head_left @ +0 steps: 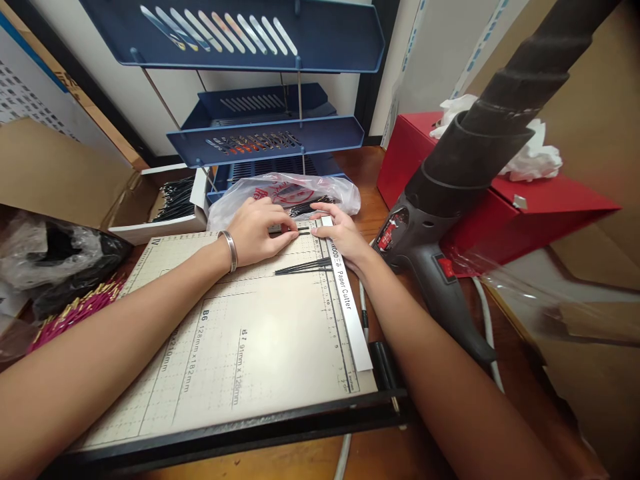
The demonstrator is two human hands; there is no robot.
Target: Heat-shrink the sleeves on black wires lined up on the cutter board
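The paper cutter [280, 360] has a cream board printed with size lines and a white strip [350, 300] along its right side. At the board's far right corner, my left hand [263, 230] has its thumb and fingers pinched on thin black wires [304, 231]. My right hand [345, 235] grips the same wires from the other side, its thumb over the strip's far end. Several more black wires [300, 268] lie on the board, their right ends at the strip. My fingers partly hide the held wires.
Behind the board lie a clear plastic bag [235, 207] and a blue tiered rack [270, 140]. A white box of black wires [175, 223] stands left, above magenta wires [75, 313]. A dark heat gun [435, 227] and a red box [540, 213] are at right.
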